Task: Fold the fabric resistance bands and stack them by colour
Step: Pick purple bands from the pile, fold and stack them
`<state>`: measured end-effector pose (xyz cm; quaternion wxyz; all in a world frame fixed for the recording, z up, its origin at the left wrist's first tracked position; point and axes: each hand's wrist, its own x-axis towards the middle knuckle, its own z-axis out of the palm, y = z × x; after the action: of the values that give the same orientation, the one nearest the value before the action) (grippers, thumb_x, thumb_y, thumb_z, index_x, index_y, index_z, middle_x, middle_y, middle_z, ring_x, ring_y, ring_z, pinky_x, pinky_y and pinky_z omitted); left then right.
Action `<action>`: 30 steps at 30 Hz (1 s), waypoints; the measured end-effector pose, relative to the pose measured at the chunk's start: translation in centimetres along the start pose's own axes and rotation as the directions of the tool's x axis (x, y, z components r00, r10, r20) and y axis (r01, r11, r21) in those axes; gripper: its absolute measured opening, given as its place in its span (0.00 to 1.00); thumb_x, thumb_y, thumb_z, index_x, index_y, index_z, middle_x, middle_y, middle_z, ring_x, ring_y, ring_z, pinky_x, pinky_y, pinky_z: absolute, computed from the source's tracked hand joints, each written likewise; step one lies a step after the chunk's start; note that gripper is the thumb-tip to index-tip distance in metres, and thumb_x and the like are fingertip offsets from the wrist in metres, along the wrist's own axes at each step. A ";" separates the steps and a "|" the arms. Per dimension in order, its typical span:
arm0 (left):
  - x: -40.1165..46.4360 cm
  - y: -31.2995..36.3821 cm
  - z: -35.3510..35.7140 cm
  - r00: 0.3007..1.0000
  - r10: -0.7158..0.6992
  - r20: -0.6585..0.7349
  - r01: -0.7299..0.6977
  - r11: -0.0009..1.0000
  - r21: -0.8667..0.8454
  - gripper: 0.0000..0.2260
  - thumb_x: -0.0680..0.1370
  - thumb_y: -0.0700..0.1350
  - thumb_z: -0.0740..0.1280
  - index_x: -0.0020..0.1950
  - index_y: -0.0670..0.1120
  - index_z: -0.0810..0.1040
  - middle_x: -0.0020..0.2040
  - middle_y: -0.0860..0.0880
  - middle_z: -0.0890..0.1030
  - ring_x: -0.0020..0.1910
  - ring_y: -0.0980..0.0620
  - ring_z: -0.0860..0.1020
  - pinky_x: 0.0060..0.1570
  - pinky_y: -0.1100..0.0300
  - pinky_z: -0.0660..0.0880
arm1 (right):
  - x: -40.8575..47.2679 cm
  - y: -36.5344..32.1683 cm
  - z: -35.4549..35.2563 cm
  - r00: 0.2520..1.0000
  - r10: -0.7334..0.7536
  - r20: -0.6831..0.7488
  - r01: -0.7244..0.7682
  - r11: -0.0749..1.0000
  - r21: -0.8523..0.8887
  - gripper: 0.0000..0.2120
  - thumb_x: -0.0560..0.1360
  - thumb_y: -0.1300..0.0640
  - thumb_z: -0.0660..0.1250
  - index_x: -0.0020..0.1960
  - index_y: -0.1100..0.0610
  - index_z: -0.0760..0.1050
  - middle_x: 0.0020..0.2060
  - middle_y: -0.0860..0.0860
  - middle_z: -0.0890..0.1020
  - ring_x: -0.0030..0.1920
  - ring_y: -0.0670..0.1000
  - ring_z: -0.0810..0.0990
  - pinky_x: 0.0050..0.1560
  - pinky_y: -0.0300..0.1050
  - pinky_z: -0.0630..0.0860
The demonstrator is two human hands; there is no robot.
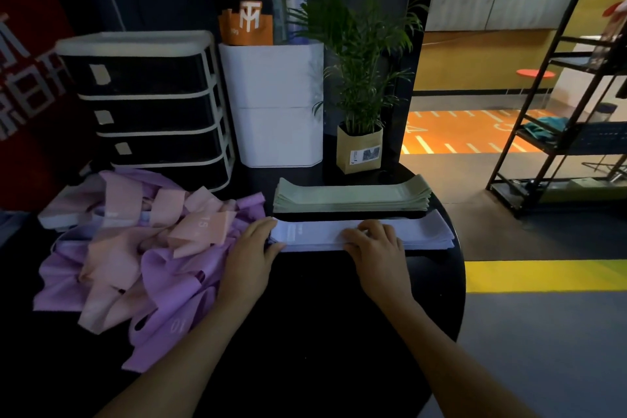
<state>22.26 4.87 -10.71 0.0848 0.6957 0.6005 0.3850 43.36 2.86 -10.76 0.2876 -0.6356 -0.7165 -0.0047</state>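
A flat stack of folded pale lavender bands (420, 234) lies on the black round table (339, 332). Behind it sits a neat stack of folded green bands (353, 195). To the left sprawls a loose heap of purple bands (169, 282) and peach bands (112, 254), tangled together. My left hand (251, 254) touches the left end of the lavender stack with straight fingers. My right hand (376, 244) rests on top of the stack's middle, its fingers bent over the top band.
At the back stand a black drawer unit (149, 105), a white bin (278, 105) holding a pouch and spray bottle, and a potted plant (359, 149). A white tray (54, 217) lies under the heap. A black shelf rack (559, 112) stands at the right.
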 end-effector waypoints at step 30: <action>0.4 1.4 -1.1 0.999 0.040 0.028 -0.038 0.996 -0.077 0.17 0.76 0.39 0.67 0.64 0.41 0.74 0.64 0.46 0.73 0.62 0.50 0.71 0.58 0.70 0.60 | 0.3 -1.4 -1.2 0.996 0.053 0.072 -0.053 0.999 0.008 0.14 0.78 0.54 0.62 0.63 0.53 0.73 0.61 0.52 0.70 0.64 0.55 0.66 0.64 0.50 0.62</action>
<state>22.63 4.53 -8.98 0.1125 0.7090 0.5705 0.3989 42.53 2.44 -9.13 0.2650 -0.6526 -0.7092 0.0294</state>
